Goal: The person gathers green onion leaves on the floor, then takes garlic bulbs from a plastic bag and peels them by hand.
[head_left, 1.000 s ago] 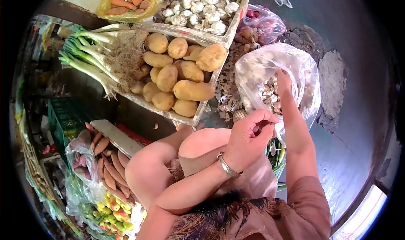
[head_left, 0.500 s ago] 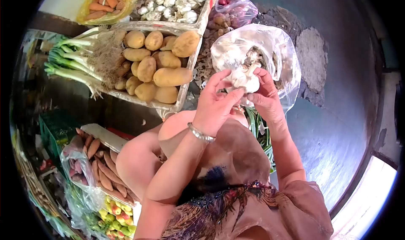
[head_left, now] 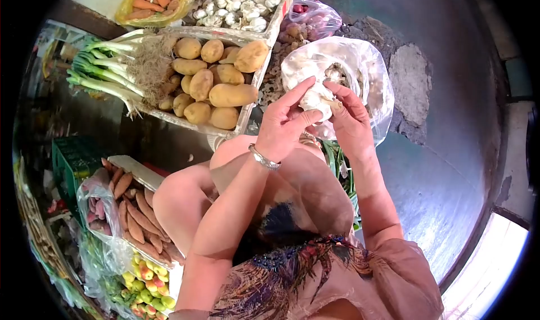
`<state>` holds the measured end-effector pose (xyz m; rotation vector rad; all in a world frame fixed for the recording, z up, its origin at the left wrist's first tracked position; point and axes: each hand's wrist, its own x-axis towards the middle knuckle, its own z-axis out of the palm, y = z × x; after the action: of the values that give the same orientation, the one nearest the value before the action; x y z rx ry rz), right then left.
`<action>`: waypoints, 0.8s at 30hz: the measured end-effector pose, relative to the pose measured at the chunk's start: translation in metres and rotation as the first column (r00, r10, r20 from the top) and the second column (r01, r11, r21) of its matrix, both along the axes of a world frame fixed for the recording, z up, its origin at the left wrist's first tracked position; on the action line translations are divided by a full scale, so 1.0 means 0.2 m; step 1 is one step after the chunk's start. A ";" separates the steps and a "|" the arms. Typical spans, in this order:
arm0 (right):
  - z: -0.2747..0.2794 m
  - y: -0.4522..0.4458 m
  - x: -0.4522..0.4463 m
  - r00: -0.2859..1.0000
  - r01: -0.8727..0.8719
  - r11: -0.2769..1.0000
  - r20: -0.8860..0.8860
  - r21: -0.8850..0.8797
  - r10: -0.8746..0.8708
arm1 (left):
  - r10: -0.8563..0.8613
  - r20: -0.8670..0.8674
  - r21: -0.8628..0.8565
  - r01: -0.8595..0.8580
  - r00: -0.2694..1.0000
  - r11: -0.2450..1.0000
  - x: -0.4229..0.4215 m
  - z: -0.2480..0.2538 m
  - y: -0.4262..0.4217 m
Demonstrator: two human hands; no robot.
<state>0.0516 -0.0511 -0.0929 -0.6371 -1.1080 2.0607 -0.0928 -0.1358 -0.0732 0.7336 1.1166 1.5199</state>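
A white garlic bulb (head_left: 316, 101) is held between my two hands, its stem end turned toward the right. My left hand (head_left: 287, 120) grips it with thumb and fingers from the left side. From the right, my right hand (head_left: 350, 117) pinches it near the stem. Just beyond and beneath the hands is a clear plastic bag (head_left: 374, 83) with garlic inside, partly hidden by my fingers. Loose dry peelings (head_left: 270, 86) lie on the floor left of the bag.
Left of my hands stands a crate of potatoes (head_left: 228, 95) with leeks (head_left: 112, 55) beside them. Behind it are a box of garlic bulbs (head_left: 236, 5) and carrots (head_left: 154, 2) in a yellow bag. Sweet potatoes (head_left: 140, 218) lie lower left. A bag of onions (head_left: 315, 19) sits at the back.
The garlic bulb has been turned in my hands: its stem pointed up and away before and now points right. My right fingers have shifted to the stem end.
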 end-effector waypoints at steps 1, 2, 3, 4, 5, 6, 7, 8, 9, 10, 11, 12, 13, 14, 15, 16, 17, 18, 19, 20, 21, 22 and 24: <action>0.00 0.00 0.00 0.997 -0.016 0.996 -0.080 -0.084 0.009 | 0.034 -0.010 -0.022 -0.034 0.999 0.999 0.00 0.02 0.01; 0.00 -0.01 -0.01 0.997 -0.018 0.996 -0.079 -0.083 0.012 | 0.070 -0.022 -0.043 -0.071 0.997 0.997 0.00 0.03 0.01; 0.00 -0.03 -0.02 0.990 -0.030 0.990 -0.138 -0.140 0.011 | 0.073 -0.022 -0.042 -0.073 0.997 0.996 0.00 0.02 0.01; 0.00 -0.03 -0.02 0.980 -0.047 0.980 -0.196 -0.195 0.008 | 0.079 0.004 -0.037 -0.079 0.997 0.996 0.00 0.01 0.01; -0.03 -0.03 -0.02 0.980 -0.033 0.982 -0.197 -0.184 -0.004 | 0.085 0.031 -0.034 -0.084 0.996 0.996 0.00 0.00 0.01; -0.02 -0.04 -0.02 0.980 -0.037 0.982 -0.197 -0.186 -0.001 | 0.089 0.031 -0.036 -0.088 0.996 0.995 0.00 0.00 0.01; 0.00 -0.04 -0.03 0.978 -0.037 0.973 -0.210 -0.229 -0.012 | 0.113 0.018 -0.028 -0.113 0.993 0.993 0.00 -0.01 0.01; 0.02 -0.05 -0.03 0.974 -0.037 0.962 -0.223 -0.271 -0.025 | 0.136 0.004 -0.019 -0.136 0.991 0.991 0.01 -0.02 0.01; 0.02 -0.05 -0.04 0.974 -0.037 0.961 -0.224 -0.273 -0.026 | 0.136 0.003 -0.021 -0.136 0.991 0.991 0.00 -0.04 0.01; 0.02 -0.06 -0.05 0.997 0.064 0.996 -0.046 -0.069 -0.067 | 0.137 -0.007 -0.029 -0.138 0.990 0.990 -0.02 -0.06 0.02; 0.02 -0.06 -0.05 0.982 0.125 0.980 0.121 0.152 -0.144 | 0.139 -0.017 -0.037 -0.139 0.990 0.990 -0.02 -0.07 0.03; 0.04 -0.06 -0.05 0.982 0.127 0.980 0.120 0.152 -0.146 | 0.137 -0.017 -0.037 -0.138 0.990 0.990 -0.01 -0.07 0.03; 0.06 -0.07 -0.05 0.982 0.123 0.964 0.114 0.236 -0.153 | 0.118 0.072 -0.054 -0.114 0.990 0.992 -0.01 -0.06 0.04; 0.08 -0.07 -0.05 0.981 0.118 0.941 0.107 0.318 -0.159 | 0.099 0.160 -0.069 -0.089 0.982 0.994 0.00 -0.06 0.04; 0.08 -0.06 -0.05 0.981 0.119 0.941 0.107 0.318 -0.160 | 0.018 0.254 -0.070 0.000 0.967 0.998 0.00 0.01 0.03; 0.09 -0.05 -0.04 0.977 0.104 0.950 0.150 0.295 -0.153 | 0.016 0.255 -0.071 0.002 0.967 0.997 0.00 0.00 0.03; 0.09 -0.04 -0.03 0.970 0.089 0.958 0.193 0.273 -0.145 | 0.003 0.225 -0.059 0.011 0.974 0.998 0.00 -0.01 0.04; 0.08 -0.03 -0.03 0.970 0.090 0.958 0.195 0.272 -0.146 | -0.009 0.196 -0.048 0.019 0.981 0.999 0.00 -0.02 0.04; 0.07 -0.02 -0.03 0.969 0.141 0.960 0.165 0.243 -0.184 | -0.010 0.199 -0.049 0.021 0.980 0.999 0.00 -0.02 0.04; 0.06 -0.01 -0.03 0.965 0.192 0.958 0.135 0.212 -0.224 | -0.012 0.224 -0.031 0.020 0.975 0.999 0.00 -0.02 0.04; 0.05 0.00 -0.03 0.965 0.194 0.958 0.135 0.211 -0.225 | -0.015 0.247 -0.012 0.019 0.969 1.000 0.00 -0.02 0.04; 0.05 0.01 -0.04 0.961 0.202 0.958 0.145 0.203 -0.234 | -0.018 0.247 -0.013 0.021 0.969 1.000 0.00 -0.02 0.04; 0.05 0.02 -0.04 0.954 0.221 0.957 0.164 0.189 -0.252 | -0.014 0.335 -0.002 0.016 0.942 1.000 0.00 -0.03 0.04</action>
<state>0.0429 -0.0467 -0.0829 -0.8481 -1.2319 1.7089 -0.0938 -0.1284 -0.0784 0.4551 0.8553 1.5584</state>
